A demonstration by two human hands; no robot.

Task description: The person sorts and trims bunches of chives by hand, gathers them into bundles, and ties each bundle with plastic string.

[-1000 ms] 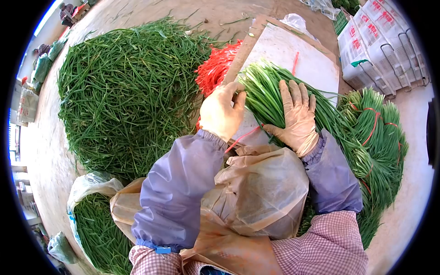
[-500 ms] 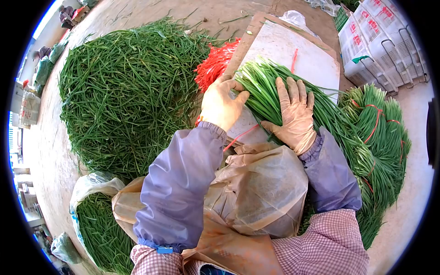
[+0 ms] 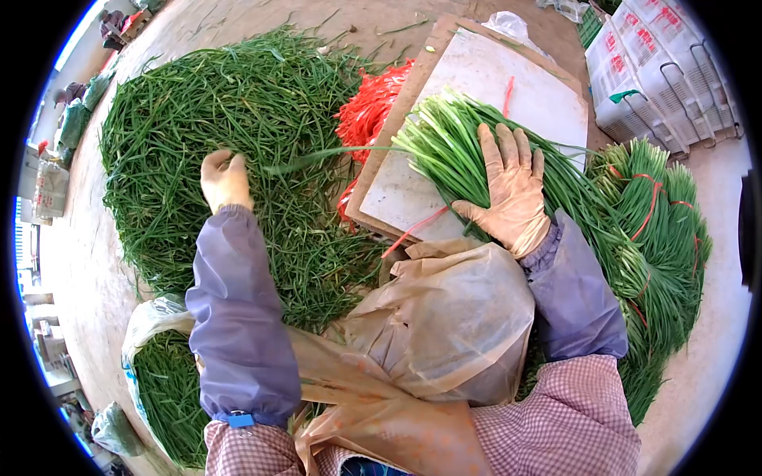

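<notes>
My gloved right hand (image 3: 512, 189) lies flat with fingers spread on a bunch of green stalks (image 3: 448, 147), pale ends toward the upper left. The bunch rests on a white board (image 3: 524, 79), over a red tie (image 3: 417, 230) whose end sticks out at the near edge. Over the big heap of loose green stalks (image 3: 214, 103) is my gloved left hand (image 3: 225, 178), its fingers curled; whether anything is between them is too small to tell. A single blurred leaf (image 3: 325, 157) stretches between the heap and the bunch.
Red ties (image 3: 369, 111) are piled left of the board. Tied green bundles (image 3: 659, 214) are stacked at the right, below white crates (image 3: 663, 71). A plastic bag of greens (image 3: 167, 389) stands at the lower left. A person (image 3: 113, 28) is far off at the upper left.
My left hand has left the pale ends of the bunch and moved left over the heap. A stray leaf now trails out from the bunch. My right hand has stayed almost in place.
</notes>
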